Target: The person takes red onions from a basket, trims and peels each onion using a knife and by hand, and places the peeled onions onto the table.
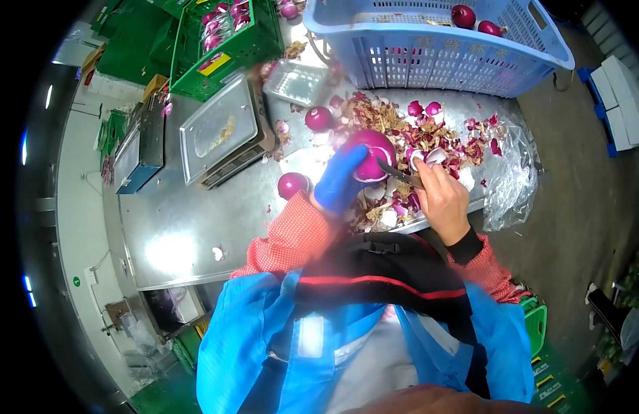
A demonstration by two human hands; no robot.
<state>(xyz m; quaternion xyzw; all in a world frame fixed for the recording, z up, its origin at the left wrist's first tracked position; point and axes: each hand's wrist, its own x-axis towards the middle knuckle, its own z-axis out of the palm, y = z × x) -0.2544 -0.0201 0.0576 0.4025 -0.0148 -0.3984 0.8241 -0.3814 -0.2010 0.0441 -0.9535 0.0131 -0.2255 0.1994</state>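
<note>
My left hand, in a blue glove, holds a large peeled-looking red onion over the metal table. In my bare right hand is a small knife, its dark blade touching the onion's right side. Onion skins, brown and purple, lie heaped behind and to the right of the onion. Two more red onions sit close by, one behind my left hand and another to its left.
A blue basket holding two onions stands at the back. Left of it are a green crate with packed onions, a clear plastic tray and a scale. Crumpled clear plastic hangs at the table's right edge.
</note>
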